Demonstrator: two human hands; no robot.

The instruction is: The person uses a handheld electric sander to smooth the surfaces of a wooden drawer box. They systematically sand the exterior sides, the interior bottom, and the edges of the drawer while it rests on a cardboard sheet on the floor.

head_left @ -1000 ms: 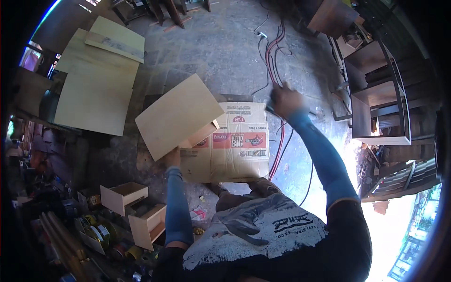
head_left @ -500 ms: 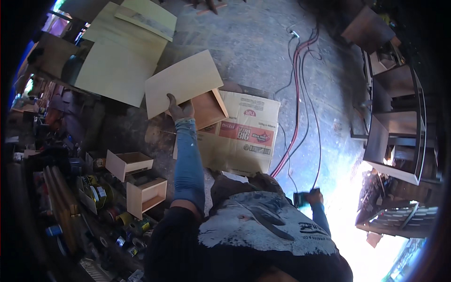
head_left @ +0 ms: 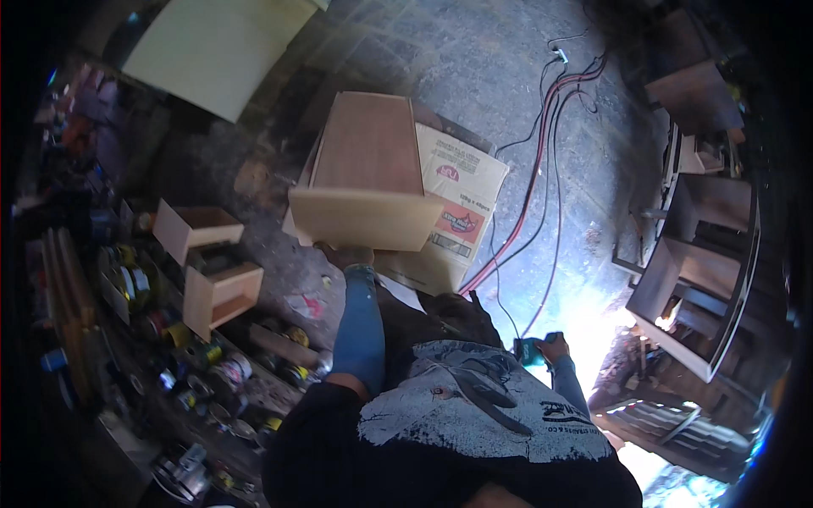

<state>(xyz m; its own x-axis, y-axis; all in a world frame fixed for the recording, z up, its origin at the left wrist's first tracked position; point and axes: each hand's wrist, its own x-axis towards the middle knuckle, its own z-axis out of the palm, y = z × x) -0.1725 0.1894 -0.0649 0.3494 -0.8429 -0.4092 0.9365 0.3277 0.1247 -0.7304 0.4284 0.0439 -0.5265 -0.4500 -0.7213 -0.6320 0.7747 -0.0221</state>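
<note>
The left hand [head_left: 345, 252] reaches forward and holds a wooden drawer box [head_left: 366, 173] by its lower front edge. Its fingers are mostly hidden under this edge, so they seem clenched on the wood, but the grip itself I cannot see clearly. The box is tilted, with its pale front panel just above the fingers and its brown inside going up and away from them. Behind the box and to the right of the fingers lies a flattened cardboard box [head_left: 457, 212] with red print, on the stone floor [head_left: 474, 68].

The right hand [head_left: 552, 346] is low and close to the body, well apart from the drawer box. Its fingers are clenched around a small teal power tool [head_left: 529, 350]. Up from these fingers, red and black cables [head_left: 542, 169] run across the floor to the far side.

To the left of the left fingers, two small open drawers [head_left: 212, 262] stand one next to the other. Below them many cans and tins [head_left: 212, 364] are crowded together. Far above the left fingers lies a large pale board [head_left: 212, 51]. To the right of the right fingers stands an open wooden cabinet [head_left: 694, 279].
</note>
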